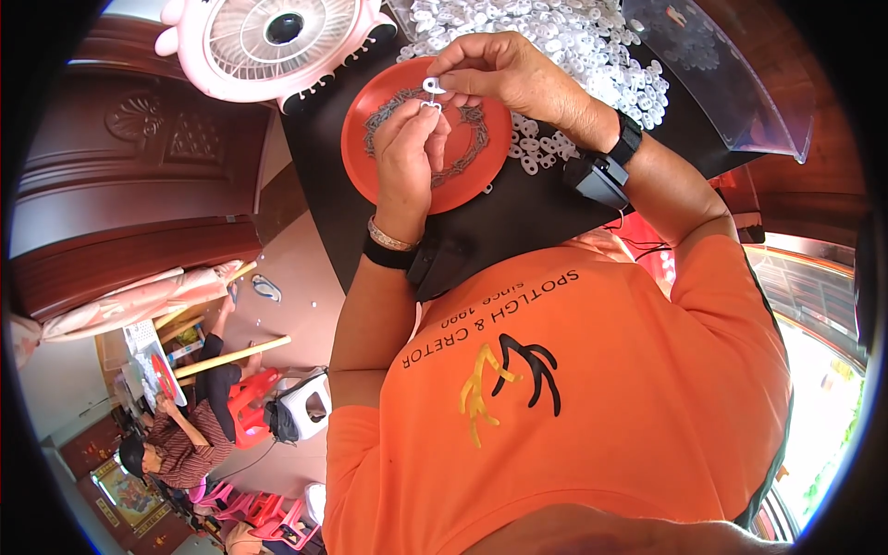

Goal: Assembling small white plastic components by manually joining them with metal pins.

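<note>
My left hand (410, 148) is raised over an orange round plate (370, 120) and pinches a small metal piece at its fingertips. My right hand (504, 74) meets it from the right, holding a small white plastic ring (432, 85) between thumb and finger. The two pieces touch above the plate. A ring of small dark metal parts (467, 148) lies around the plate's inside. Both wrists wear black strapped devices.
A heap of white plastic rings (573, 42) covers the black table (518, 213) beyond the plate. A pink fan (268, 42) stands at the far left, a clear plastic box (731, 83) at the right. Another person (180, 444) sits on the floor far left.
</note>
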The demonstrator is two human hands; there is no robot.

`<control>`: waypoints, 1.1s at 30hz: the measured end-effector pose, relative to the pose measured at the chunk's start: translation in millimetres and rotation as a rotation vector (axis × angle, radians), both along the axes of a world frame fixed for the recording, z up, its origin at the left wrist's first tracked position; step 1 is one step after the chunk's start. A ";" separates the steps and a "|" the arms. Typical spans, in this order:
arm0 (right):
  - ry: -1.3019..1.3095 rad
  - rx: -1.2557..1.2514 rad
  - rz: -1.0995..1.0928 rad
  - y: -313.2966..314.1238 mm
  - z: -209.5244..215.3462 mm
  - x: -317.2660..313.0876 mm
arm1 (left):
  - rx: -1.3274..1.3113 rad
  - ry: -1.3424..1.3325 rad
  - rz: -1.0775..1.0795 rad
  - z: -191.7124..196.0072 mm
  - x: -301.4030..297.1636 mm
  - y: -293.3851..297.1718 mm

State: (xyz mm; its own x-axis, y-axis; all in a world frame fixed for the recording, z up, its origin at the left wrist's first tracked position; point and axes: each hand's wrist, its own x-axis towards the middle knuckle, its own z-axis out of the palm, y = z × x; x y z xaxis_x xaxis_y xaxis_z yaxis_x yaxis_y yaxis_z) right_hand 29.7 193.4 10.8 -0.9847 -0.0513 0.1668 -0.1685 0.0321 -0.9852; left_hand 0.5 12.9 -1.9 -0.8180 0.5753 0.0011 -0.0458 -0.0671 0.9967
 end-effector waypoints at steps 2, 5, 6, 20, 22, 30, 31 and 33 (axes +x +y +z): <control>0.000 -0.002 0.001 -0.4 1.5 1.0 | 0.002 -0.003 -0.006 -0.8 -0.8 -0.5; -0.014 -0.001 0.001 -0.3 2.6 0.9 | -0.003 -0.014 -0.009 -0.7 -0.8 -1.0; -0.028 0.002 0.001 0.0 2.5 0.5 | -0.010 -0.022 -0.006 -0.3 -0.7 -1.1; -0.137 -0.101 0.045 3.2 -1.5 -1.3 | 0.019 -0.057 -0.002 1.2 0.9 -1.6; -0.130 -0.108 0.048 3.3 -1.7 -1.1 | 0.003 -0.070 -0.001 0.8 0.4 -1.4; 0.023 -0.007 -0.005 -3.7 -0.5 2.9 | 0.038 -0.112 0.048 1.5 2.1 1.1; 0.023 -0.007 -0.005 -3.9 -1.0 2.8 | 0.038 -0.112 0.048 1.6 1.8 1.0; 0.048 0.005 -0.007 -4.5 -2.5 2.8 | 0.044 -0.123 0.049 1.0 1.2 0.9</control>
State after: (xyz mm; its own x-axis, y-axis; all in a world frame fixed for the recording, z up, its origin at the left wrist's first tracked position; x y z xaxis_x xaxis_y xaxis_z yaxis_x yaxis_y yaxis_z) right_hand 32.4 188.8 8.3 -0.9759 -0.0454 0.2134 -0.2152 0.0388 -0.9758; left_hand 1.7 13.8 -0.9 -0.8406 0.5361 -0.0767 -0.1630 -0.1153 0.9799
